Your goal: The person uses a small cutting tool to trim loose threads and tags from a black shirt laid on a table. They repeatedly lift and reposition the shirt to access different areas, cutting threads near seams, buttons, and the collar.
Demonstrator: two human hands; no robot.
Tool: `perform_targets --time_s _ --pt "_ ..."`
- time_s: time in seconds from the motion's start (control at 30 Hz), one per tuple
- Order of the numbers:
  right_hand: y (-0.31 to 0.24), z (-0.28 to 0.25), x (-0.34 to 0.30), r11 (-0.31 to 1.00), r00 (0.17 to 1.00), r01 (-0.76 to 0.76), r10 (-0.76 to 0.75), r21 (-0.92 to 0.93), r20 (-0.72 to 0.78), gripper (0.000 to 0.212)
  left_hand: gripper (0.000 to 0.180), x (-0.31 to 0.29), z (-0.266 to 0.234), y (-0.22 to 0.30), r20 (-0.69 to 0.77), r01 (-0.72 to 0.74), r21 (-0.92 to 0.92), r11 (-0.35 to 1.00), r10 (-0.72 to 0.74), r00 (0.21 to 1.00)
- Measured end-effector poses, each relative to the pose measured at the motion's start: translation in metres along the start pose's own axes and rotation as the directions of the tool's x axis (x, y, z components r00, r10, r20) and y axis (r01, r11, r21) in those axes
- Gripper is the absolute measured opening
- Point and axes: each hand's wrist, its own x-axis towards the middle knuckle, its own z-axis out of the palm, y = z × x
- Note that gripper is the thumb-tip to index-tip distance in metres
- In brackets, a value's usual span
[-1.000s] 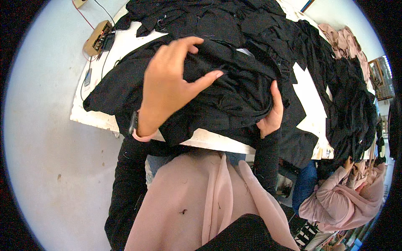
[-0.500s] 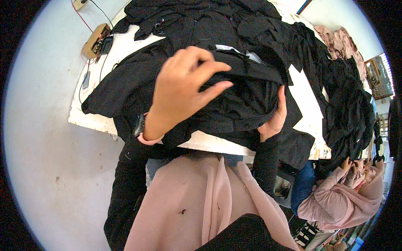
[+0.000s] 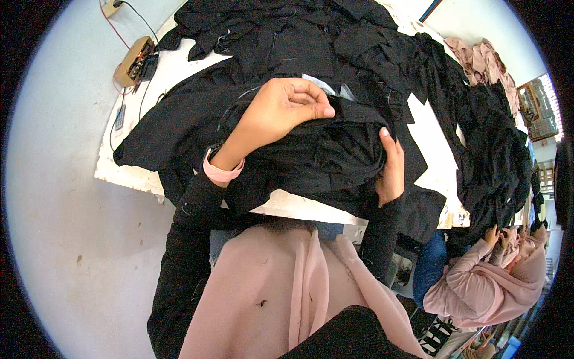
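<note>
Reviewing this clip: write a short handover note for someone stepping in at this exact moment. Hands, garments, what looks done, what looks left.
Left hand: fingers curled into the top of the black garment bundle, gripping the fabric.
Right hand: clasps the bundle's right edge, thumb up.
Bundle sits at the near edge of the white table, gathered and held from both sides.
A larger heap of black garments covers the far side and runs down the right.
Done: one bundle gathered in hand.
Left: it is not yet lifted clear, and the heap is untouched.
A seated person in pink is at lower right.
</note>
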Motion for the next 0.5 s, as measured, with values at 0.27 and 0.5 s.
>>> perform_targets --time_s 0.27,0.5 --pt "-0.060 0.020 -0.030 0.346 0.650 0.488 -0.757 -0.801 0.069 0.035 0.012 0.005 -0.002 -0.011 -0.055 -0.094 -0.079 0.992 0.090 0.994" --pt "-0.073 0.062 -0.024 -0.363 0.397 0.559 -0.672 -0.745 0.625 0.023 0.015 0.002 0.006 -0.004 -0.102 -0.234 0.053 0.971 0.238 0.966"
